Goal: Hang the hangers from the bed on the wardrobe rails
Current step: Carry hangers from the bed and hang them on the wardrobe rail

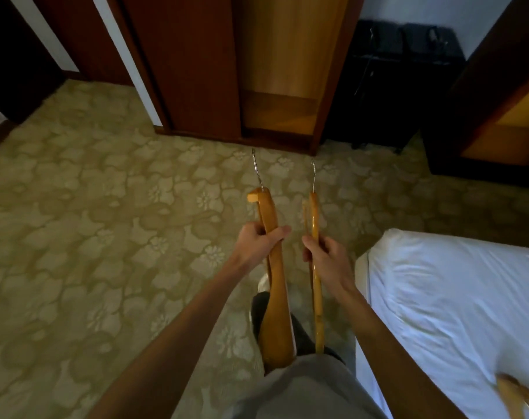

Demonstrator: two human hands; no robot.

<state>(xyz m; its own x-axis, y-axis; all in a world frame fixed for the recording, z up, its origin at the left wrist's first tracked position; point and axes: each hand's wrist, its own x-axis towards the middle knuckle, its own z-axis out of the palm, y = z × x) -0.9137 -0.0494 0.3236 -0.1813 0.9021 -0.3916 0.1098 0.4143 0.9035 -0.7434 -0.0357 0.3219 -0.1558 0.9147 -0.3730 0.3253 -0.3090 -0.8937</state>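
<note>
Bed: white sheet, at the person's right; more wooden hangers lie at its near edge, partly cut off by the frame.
Left hand: fingers and thumb curled round the middle of a thick wooden hanger, held edge-on, metal hook pointing ahead toward the wardrobe.
Right hand: fingers wrapped round a thinner wooden hanger, also edge-on, its hook forward; the two hangers sit side by side, near but apart.
Carpet: pale, flower-patterned, beneath both hands.
Wardrobe: dark wood, straight ahead, door slid open on a lit, light-wood interior; no rail in view.
Dark luggage stand: just right of the wardrobe, against the wall.
</note>
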